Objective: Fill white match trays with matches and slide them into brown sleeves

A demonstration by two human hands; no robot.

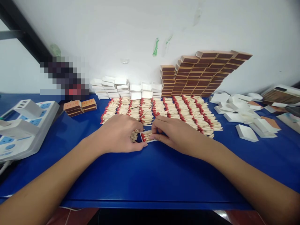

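Observation:
Between my two hands, low on the blue table, lies a small white matchbox tray (152,140) with red-tipped matches (146,135) in it. My left hand (122,132) grips the tray's left end between thumb and fingers. Over its right part, my right hand (170,131) has thumb and fingers pinched together at the matches; whether it grips matches or the tray's edge is partly hidden. Just behind the hands, rows of loose matches (173,109) spread across the table, their red heads forming bands.
White empty trays (122,87) are stacked by the wall, beside a tall stack of brown matchboxes (199,75). More matchboxes (79,106) sit at left, near a white power strip (35,125). Scattered white trays (246,115) lie on the blue table (150,178) at right.

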